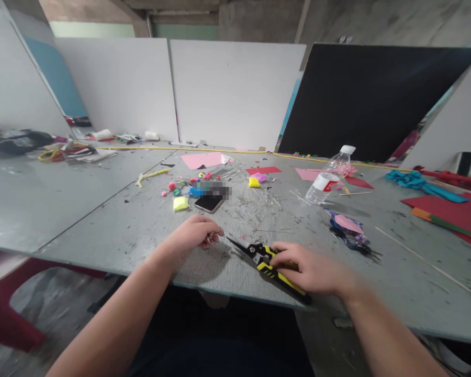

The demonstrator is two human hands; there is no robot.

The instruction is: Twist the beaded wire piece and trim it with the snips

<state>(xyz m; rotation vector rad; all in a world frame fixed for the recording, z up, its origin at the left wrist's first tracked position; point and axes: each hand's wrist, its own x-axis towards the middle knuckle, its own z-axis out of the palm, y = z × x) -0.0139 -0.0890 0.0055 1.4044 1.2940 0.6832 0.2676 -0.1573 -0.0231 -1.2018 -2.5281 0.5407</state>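
Observation:
My right hand [304, 267] is closed over the black-and-yellow handles of a pair of pointed snips [259, 254]. The narrow dark tip points left toward my left hand [198, 233]. That hand hovers just above the table's near side, its fingers curled together around something small, with thin wire-like bits at the fingertips. What it is exactly, I cannot make out. A small gap separates the snips' tip from those fingers. Just beyond the left hand lies a phone [209, 203], its far end blurred, beside a pale yellow packet [180, 203].
Small coloured beads [171, 186], thin wires [267, 196] and pink paper [202, 160] are scattered over the grey table [113, 230]. A plastic bottle [325, 180] stands at right, near a dark-handled cluster of tools [349, 233]. A long stick [427, 262] and red sheets [451, 212] lie farther right.

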